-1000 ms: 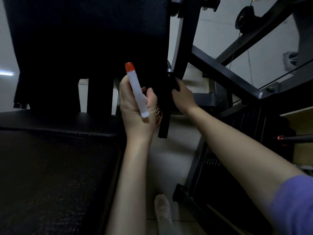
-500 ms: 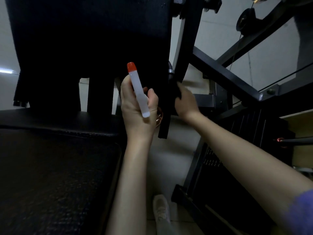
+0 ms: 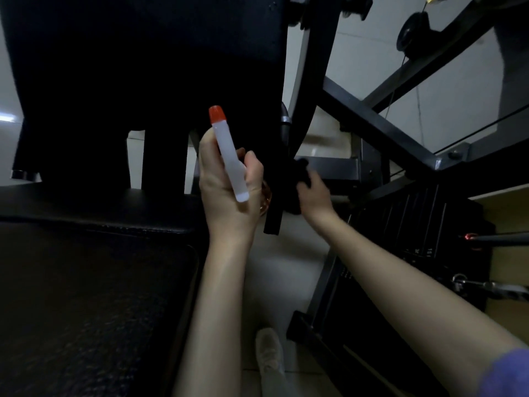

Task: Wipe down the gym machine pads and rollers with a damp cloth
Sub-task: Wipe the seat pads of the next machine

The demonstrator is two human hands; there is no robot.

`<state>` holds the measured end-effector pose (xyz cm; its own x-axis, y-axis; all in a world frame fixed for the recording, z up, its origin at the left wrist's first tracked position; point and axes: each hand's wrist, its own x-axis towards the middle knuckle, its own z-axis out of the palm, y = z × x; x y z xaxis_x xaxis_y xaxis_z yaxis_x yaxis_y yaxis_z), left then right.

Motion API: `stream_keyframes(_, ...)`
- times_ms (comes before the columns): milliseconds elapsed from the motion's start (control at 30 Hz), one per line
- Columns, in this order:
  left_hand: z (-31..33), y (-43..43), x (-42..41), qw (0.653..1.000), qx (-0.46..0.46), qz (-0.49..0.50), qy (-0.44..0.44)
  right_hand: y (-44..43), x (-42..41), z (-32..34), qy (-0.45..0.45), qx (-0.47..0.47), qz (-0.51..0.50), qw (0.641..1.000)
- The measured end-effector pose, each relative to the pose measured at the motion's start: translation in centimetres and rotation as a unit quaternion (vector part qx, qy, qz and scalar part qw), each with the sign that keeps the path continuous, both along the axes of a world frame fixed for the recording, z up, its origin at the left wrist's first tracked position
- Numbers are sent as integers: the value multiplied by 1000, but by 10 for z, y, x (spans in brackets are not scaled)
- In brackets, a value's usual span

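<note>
My left hand [image 3: 229, 190] grips a slim white spray bottle [image 3: 229, 156] with a red cap, held upright in front of the black back pad [image 3: 148, 67]. The black seat pad [image 3: 80, 296] fills the lower left. My right hand [image 3: 313, 193] grips a dark cloth [image 3: 300, 174] and presses it against the black frame post [image 3: 279, 179] along the back pad's right edge. Most of the cloth is hard to make out against the dark metal.
Black steel frame bars [image 3: 380, 121] cross the right side, with a pulley [image 3: 410, 32] and cable above. A weight stack [image 3: 415, 224] with a red-tipped pin [image 3: 471, 237] stands at right. My shoe [image 3: 269, 353] is on the pale tiled floor [image 3: 289, 267].
My right hand with the cloth has slid down the frame post, toward me. My left hand with the bottle has stayed nearly still.
</note>
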<state>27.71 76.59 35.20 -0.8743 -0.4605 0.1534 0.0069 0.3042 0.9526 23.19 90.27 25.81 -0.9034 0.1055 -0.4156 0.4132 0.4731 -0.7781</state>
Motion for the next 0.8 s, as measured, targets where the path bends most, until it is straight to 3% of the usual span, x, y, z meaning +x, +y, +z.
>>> stream_keyframes(100, -3, -1, -2, 1000, 0, 4, -3, -26, -28, -4, 50, -67, 5, 997)
stream_keyframes(367, -4, -1, -1, 1000, -13, 0, 0, -23, 45, -16, 40, 13, 21, 999)
stream_keyframes(467, -4, -1, -1, 1000, -18, 4, -3, -14, 22, -15, 20, 20, 30, 999)
stream_keyframes(633, -7, -1, 0, 1000, -15, 3, -7, -28, -17, -23, 74, 24, 51, 996)
stream_keyframes(800, -2, 0, -1, 1000, -12, 12, -4, -15, 49, -17, 38, 50, 117, 991)
